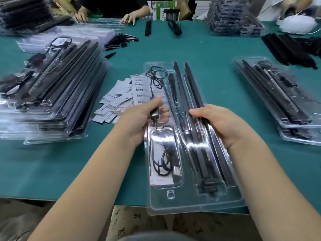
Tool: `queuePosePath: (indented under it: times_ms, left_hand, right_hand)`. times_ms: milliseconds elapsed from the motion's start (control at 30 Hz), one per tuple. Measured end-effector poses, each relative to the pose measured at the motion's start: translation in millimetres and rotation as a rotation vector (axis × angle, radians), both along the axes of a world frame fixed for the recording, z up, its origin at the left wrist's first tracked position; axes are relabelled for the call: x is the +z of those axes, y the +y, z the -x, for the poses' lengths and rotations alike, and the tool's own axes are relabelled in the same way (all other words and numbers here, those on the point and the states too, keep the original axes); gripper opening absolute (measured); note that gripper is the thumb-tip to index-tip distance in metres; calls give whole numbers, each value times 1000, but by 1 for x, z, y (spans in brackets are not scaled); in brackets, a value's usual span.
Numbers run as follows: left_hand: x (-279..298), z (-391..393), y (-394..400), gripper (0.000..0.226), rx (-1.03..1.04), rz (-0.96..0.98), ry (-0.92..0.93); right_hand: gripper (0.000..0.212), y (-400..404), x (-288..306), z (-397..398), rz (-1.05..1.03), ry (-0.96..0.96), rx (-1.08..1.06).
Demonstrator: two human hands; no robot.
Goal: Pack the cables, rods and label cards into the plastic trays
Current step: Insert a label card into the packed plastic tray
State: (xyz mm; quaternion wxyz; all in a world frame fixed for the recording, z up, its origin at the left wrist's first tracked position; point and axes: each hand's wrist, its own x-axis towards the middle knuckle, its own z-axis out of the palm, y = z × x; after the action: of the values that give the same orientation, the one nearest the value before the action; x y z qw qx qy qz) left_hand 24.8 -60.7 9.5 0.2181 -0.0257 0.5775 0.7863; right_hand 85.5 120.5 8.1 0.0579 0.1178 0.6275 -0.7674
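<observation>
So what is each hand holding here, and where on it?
Left hand pinches the black cable's inline plug; right hand grips the black rods mid-length.

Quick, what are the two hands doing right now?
Left hand: holding the black cable's inline box.
Right hand: gripping the black rods over the clear plastic tray.

We see a glossy clear plastic tray (191, 202) with bright glare, holding matt black rods (192, 91) and a smooth black cable (152, 79). The table (217, 70) looks like matt teal cloth. At ten o'clock lie matt white paper label cards (118, 100).
</observation>
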Motion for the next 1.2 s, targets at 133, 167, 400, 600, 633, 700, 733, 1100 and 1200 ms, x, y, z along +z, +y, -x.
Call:
queuePosePath:
  times_ms: [133, 167, 400, 600, 633, 700, 733, 1100, 1200]
  left_hand:
    - [1, 1, 0, 40, 65, 5, 13]
    - [1, 1, 0, 37, 91, 3, 4]
    - [-2, 5, 0, 34, 114, -52, -49]
    - [9, 22, -5, 19, 109, -40, -2]
    - [14, 28, -5, 19, 126, -41, 6]
    - [24, 43, -2, 20, 157, 0, 30]
    - [29, 51, 2, 21, 171, 33, 41]
    - [20, 81, 37, 12, 157, 3, -94]
    - [11, 86, 31, 12, 104, -80, -74]
  right_hand:
    - [10, 3, 0, 2, -70, -1, -3]
    - [10, 3, -1, 2, -56, 8, -13]
    - [10, 2, 0, 2, -76, 37, -35]
    - [34, 17, 11, -1, -113, 48, 30]
    - [40, 20, 12, -2, -97, 46, 48]
    - [46, 25, 16, -2, -53, 38, 77]
    - [49, 26, 17, -2, -41, 32, 84]
    - [5, 38, -1, 4, 30, -36, 6]
    - [25, 41, -6, 4, 31, -30, 26]
